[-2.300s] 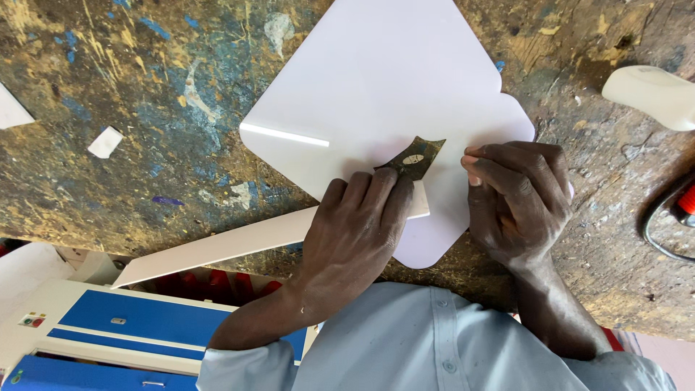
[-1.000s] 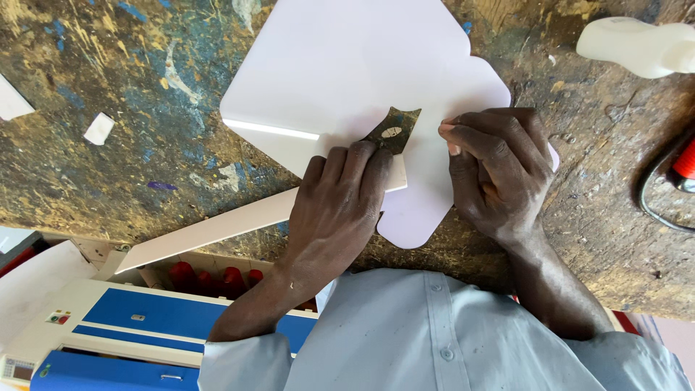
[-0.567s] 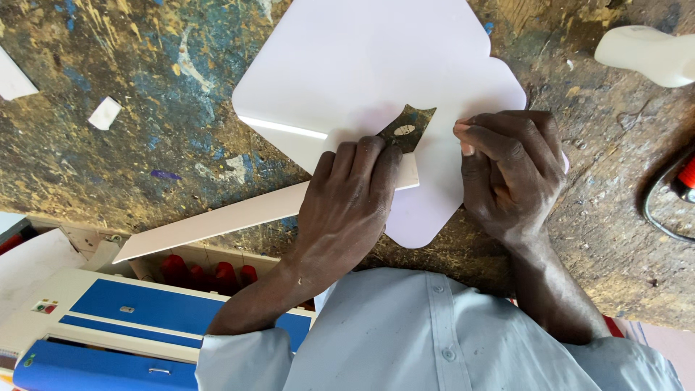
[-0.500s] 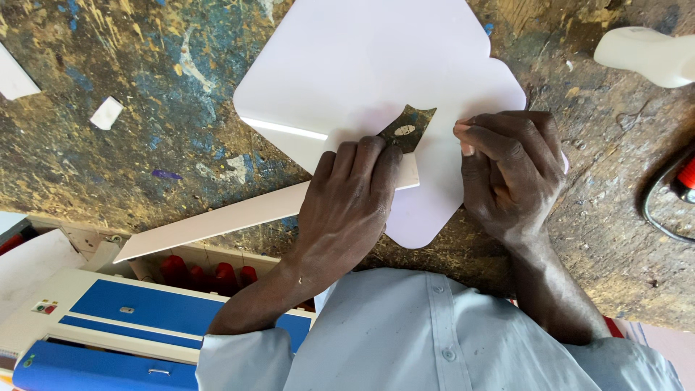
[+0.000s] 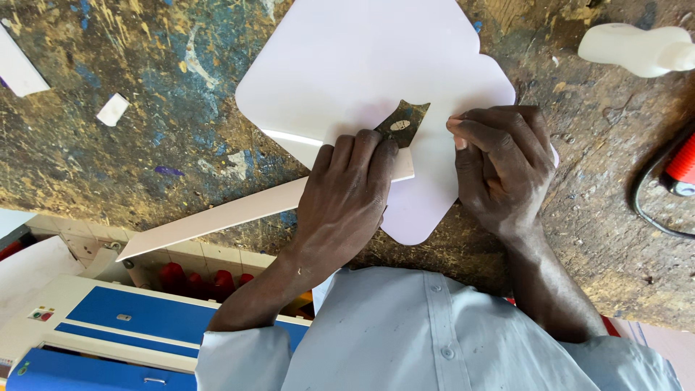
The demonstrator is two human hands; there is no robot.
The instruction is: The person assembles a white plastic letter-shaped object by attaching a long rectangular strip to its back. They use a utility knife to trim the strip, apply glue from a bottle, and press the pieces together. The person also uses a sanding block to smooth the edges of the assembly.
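Note:
A white sheet with rounded, notched corners lies on the paint-stained workbench. My left hand presses flat on a long white strip that crosses the sheet's near edge, and its fingertips hold a small dark metal blade against the sheet. My right hand rests on the sheet's right side, fingers curled, fingertips pressing down just right of the blade.
A white plastic bottle lies at the far right. A black cable and a red tool sit at the right edge. Small white offcuts lie at the left. A blue and white case stands below the bench edge.
The view shifted slightly. Both hands stay on the sheet in nearly the same pose, with the blade still under the left fingertips.

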